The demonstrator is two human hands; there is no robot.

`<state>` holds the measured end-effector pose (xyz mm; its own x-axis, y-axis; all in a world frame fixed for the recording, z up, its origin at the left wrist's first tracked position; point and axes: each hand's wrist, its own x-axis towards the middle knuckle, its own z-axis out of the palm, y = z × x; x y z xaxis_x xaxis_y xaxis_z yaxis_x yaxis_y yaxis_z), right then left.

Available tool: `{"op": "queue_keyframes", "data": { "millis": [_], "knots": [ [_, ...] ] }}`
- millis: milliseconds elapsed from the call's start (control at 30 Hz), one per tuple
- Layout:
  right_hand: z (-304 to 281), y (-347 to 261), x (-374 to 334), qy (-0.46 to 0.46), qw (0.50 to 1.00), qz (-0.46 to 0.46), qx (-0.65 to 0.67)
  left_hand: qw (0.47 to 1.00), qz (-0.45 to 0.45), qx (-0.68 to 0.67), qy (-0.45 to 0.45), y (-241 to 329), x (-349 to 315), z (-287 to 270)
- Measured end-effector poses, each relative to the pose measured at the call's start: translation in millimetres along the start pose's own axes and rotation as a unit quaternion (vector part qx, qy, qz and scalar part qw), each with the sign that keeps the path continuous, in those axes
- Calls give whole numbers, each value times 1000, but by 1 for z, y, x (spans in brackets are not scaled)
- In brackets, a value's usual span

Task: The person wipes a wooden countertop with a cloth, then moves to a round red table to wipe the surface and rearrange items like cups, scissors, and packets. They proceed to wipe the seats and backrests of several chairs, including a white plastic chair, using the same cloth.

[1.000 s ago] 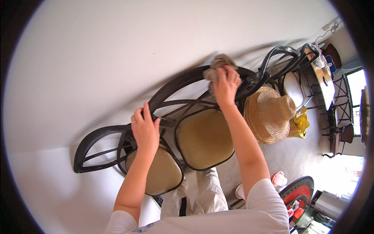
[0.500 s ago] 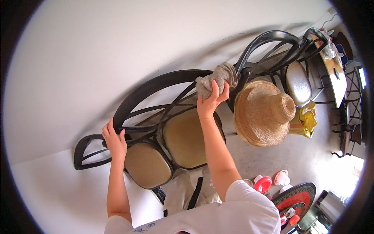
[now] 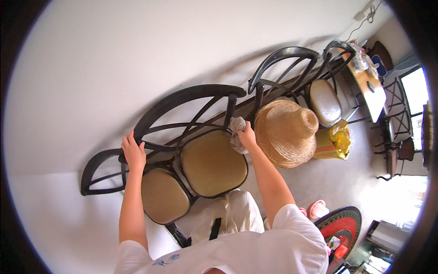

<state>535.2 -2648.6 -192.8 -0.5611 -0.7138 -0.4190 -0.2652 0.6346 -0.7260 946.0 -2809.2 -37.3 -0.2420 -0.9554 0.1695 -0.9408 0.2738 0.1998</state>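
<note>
In my right hand (image 3: 247, 138) is a crumpled grey-brown cloth (image 3: 237, 132), pressed near the right rear edge of a chair seat, below the backrest's right post. The black wooden chair (image 3: 194, 93) has a curved backrest with crossed slats and a tan padded seat (image 3: 213, 162). My left hand (image 3: 133, 151) grips the left end of that backrest, fingers over the frame and thumb to its right. A second black chair (image 3: 93, 171) stands close on the left, its tan seat (image 3: 165, 194) below my left wrist.
A straw hat (image 3: 287, 132) sits right of my right hand, covering another chair's seat. Beyond it are a yellow bag (image 3: 335, 141), more black chairs (image 3: 285, 52) and a wooden table (image 3: 367, 86). A white wall (image 3: 114, 59) runs behind the chairs. A red-and-black round table (image 3: 342, 228) stands lower right.
My right hand and the cloth have come down from the top right end of the backrest to the post's foot by the seat. My left hand keeps its hold. The view has shifted slightly.
</note>
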Motion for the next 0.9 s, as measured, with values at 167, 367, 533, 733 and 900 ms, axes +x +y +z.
{"op": "queue_keyframes", "data": {
  "millis": [167, 367, 533, 733, 900],
  "knots": [
    [-70, -49, -56, 200, 957, -144, 155, 995, -33, 65, 70, 32, -4, 8],
    [-155, -127, -3, 276, 898, -340, 53, 958, 142, -237, 77, 196, -16, 29],
    [-175, -141, 70, 127, 854, -456, -215, 903, 163, -396, 41, 353, -2, 49],
    [-259, -107, 176, 165, 822, -484, -252, 959, 152, -230, 66, 453, 38, 83],
    [-371, -43, 257, 405, 827, -301, -249, 992, 84, -90, 32, 492, 60, 90]
  ]
}}
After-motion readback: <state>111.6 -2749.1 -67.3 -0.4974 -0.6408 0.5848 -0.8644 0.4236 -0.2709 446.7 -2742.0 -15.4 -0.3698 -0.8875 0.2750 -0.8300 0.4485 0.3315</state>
